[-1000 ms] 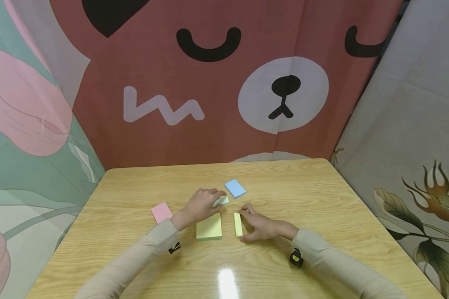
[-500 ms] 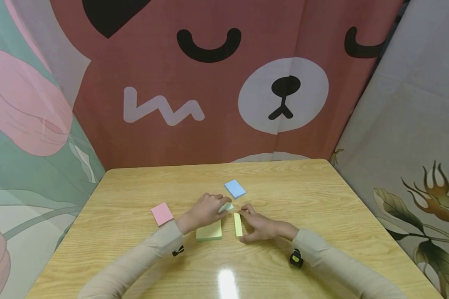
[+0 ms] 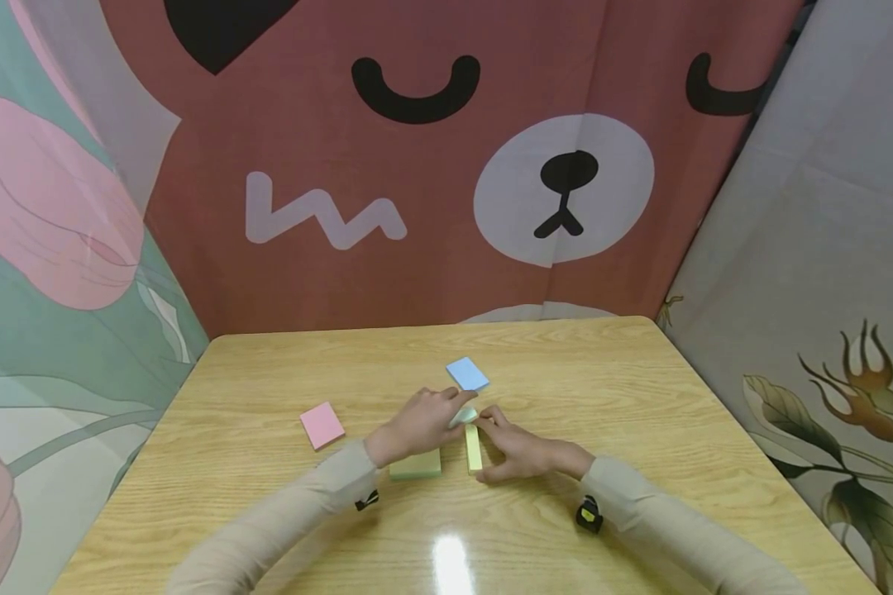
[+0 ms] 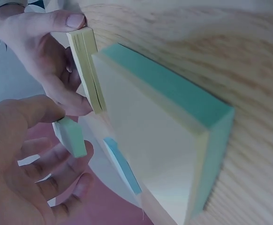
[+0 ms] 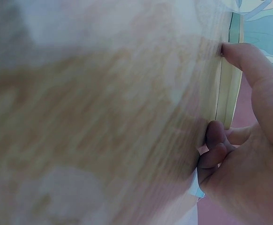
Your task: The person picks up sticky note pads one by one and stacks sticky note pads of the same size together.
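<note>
My left hand [image 3: 420,426] pinches a small pale green sticky note pad [image 4: 71,136] between thumb and fingers, just above the far end of a narrow yellow sticky note pad [image 3: 473,450]. That yellow pad lies on the table, and my right hand [image 3: 521,453] grips it by its two ends with thumb and fingers. A seam along its side shows in the left wrist view, as of two layers. Under my left wrist sits a large square sticky note block [image 3: 417,469], yellow on top and green below, partly covered in the head view.
A pink sticky note pad [image 3: 322,426] lies to the left on the wooden table [image 3: 610,380]. Beyond my hands is a blue pad [image 3: 467,373], its near edge close to the left fingers. Printed curtains [image 3: 432,281] hang behind and on both sides.
My left hand has moved right and slightly toward me, bringing the pale green pad from above the large block to the narrow yellow pad's far end. The right hand stays in place.
</note>
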Motion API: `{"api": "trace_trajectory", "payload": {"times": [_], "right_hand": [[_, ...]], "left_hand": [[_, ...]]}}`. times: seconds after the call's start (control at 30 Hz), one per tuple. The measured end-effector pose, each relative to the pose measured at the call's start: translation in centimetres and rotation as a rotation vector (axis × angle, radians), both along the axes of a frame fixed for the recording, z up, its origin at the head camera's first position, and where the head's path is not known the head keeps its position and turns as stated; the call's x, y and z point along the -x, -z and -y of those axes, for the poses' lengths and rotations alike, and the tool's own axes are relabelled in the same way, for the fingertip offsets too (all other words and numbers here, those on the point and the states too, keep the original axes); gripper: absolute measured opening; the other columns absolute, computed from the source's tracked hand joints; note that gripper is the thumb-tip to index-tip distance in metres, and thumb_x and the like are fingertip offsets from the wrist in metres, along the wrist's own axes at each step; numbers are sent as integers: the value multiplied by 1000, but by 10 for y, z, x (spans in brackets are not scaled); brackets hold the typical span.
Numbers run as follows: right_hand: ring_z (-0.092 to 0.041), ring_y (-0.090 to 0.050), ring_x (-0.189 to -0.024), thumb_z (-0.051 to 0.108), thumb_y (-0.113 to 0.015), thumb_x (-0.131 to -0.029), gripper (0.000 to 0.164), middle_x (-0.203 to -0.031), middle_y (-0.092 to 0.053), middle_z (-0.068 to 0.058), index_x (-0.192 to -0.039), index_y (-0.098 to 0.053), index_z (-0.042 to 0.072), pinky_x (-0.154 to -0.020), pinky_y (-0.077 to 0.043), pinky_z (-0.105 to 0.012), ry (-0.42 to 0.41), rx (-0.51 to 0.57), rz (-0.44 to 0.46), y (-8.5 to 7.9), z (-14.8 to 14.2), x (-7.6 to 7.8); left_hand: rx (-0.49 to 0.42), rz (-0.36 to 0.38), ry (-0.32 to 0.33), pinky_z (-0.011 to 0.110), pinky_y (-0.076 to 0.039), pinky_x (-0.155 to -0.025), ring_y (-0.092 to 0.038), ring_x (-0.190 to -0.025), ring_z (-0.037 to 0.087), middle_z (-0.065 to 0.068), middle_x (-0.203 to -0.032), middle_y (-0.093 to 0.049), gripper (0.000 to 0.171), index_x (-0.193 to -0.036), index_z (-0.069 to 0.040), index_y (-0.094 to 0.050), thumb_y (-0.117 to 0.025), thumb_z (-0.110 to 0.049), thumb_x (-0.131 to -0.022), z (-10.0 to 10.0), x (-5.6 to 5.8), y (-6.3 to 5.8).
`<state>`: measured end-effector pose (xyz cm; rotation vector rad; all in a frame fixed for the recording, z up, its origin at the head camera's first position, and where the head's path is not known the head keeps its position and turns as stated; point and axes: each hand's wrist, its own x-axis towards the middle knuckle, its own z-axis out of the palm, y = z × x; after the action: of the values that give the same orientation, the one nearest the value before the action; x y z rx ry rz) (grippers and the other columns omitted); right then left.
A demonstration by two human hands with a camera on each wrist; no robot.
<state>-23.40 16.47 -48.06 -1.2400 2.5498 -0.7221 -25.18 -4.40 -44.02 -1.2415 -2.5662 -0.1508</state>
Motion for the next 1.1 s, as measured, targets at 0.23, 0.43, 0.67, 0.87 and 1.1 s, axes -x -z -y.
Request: {"api": "trace_trajectory", "payload": {"times": [0.23, 0.43, 0.67, 0.87, 1.1], "right_hand": [[-19, -39, -104, 42, -62, -78, 91, -123, -23, -9, -141, -6, 8, -89, -38, -38, -11, 8, -8, 0, 0, 0], [-17, -38, -104, 41, -63, -78, 92, -122, -21, -2, -141, -6, 5, -91, -35, -35, 3, 0, 18, -2, 0, -1], [-17, -37, -108, 38, -65, -77, 94, -123, -22, -4, -141, -6, 3, -95, -33, -34, -4, 4, 2, -2, 1, -2], [-15, -37, -108, 39, -65, -77, 93, -122, -22, -3, -141, -8, 4, -95, -33, -34, -4, 4, 0, -2, 1, -1], [-11, -37, -106, 37, -66, -77, 90, -122, -23, -4, -141, -11, 5, -95, -33, -35, -2, 7, 25, -3, 1, -1]], "left_hand": [[9, -24, 26, 17, -32, -40, -37, -46, 3, 3, -87, -57, 49, -126, -12, -47, -60, -27, -81, -7, 0, 2], [38, 9, 28, 21, -38, -47, -41, -51, 5, 1, -82, -55, 35, -114, -13, -56, -55, -29, -83, -11, 0, 3], [40, 56, 11, 21, -37, -46, -41, -50, 5, -1, -76, -53, 26, -101, -9, -60, -55, -26, -82, -16, 1, 4], [57, 83, -33, 18, -30, -40, -37, -47, 4, -5, -66, -45, 20, -85, -10, -58, -53, -30, -83, -18, 0, 2], [55, 118, -30, 16, -26, -37, -33, -45, 4, -5, -60, -41, 22, -71, -14, -50, -53, -31, -84, -20, -3, -1]]}}
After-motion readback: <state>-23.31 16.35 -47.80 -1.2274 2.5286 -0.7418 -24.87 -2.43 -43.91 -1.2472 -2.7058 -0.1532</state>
